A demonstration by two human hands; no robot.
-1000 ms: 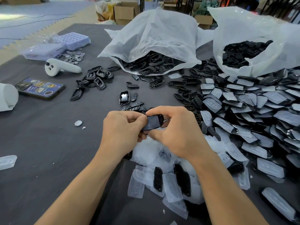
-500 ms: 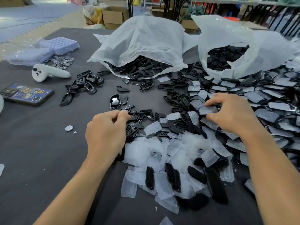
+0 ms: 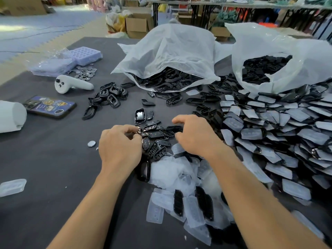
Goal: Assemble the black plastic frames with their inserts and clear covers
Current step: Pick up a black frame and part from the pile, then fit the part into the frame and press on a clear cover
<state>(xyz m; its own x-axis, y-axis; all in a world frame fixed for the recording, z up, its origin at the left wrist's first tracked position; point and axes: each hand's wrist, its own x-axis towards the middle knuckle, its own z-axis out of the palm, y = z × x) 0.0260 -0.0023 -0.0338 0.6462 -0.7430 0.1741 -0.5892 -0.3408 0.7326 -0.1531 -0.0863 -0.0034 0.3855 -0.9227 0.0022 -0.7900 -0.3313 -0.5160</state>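
Head view: both of your hands work the small heap of black inserts in the middle of the table.

Left hand: fingers curled, tips meeting at the heap's near-left edge. I cannot tell whether a piece is pinched between them.

Right hand: thumb and forefinger apart, arched over an insert at the heap's far-right edge, nothing gripped.

Clear covers lie in a loose drift just nearer you, under your wrists. Loose black frames sit further back on the left, and more spill from the open bag. Covered pieces lie in overlapping rows to your right.

Step in hand, as I read it: picking parts for a unit. The next move calls for singling one insert out of the tangle, then finding a frame to seat it in. The pieces overlap, so lift cleanly or the neighbours may drag along.
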